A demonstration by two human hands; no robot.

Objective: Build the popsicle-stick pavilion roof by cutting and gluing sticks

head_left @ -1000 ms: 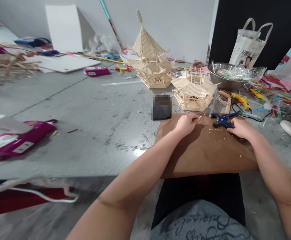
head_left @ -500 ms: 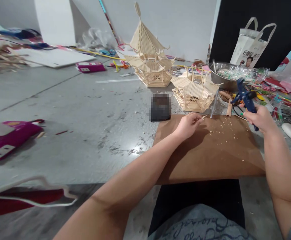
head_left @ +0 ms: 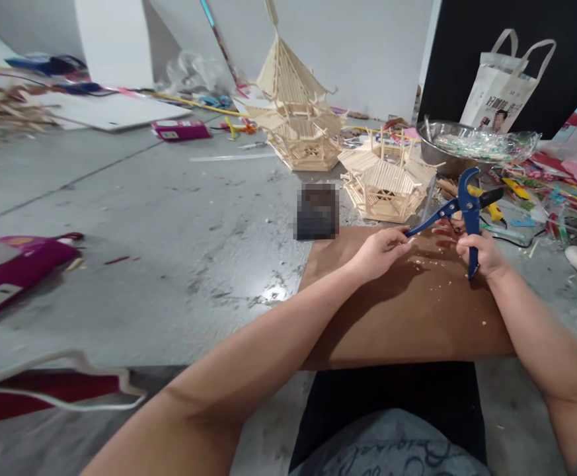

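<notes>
- right hand (head_left: 487, 254) clamps one handle of a blue metal cutter (head_left: 469, 203)
- left hand (head_left: 380, 252), pinching a short pale stick (head_left: 410, 240), touches the other handle, perhaps spreading it
- flat brown sheet (head_left: 392, 327) beneath likely catches crumbs (head_left: 418, 264)

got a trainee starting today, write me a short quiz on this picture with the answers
1. The cutter in the right hand is mostly: a) yellow b) blue c) red
2. True or false: the cutter's handles are squeezed together.
3. Fill in: in the picture, the tall wooden tower stands to the ___ of the low wooden model.

Key: 1 b; 2 false; 3 left
</notes>
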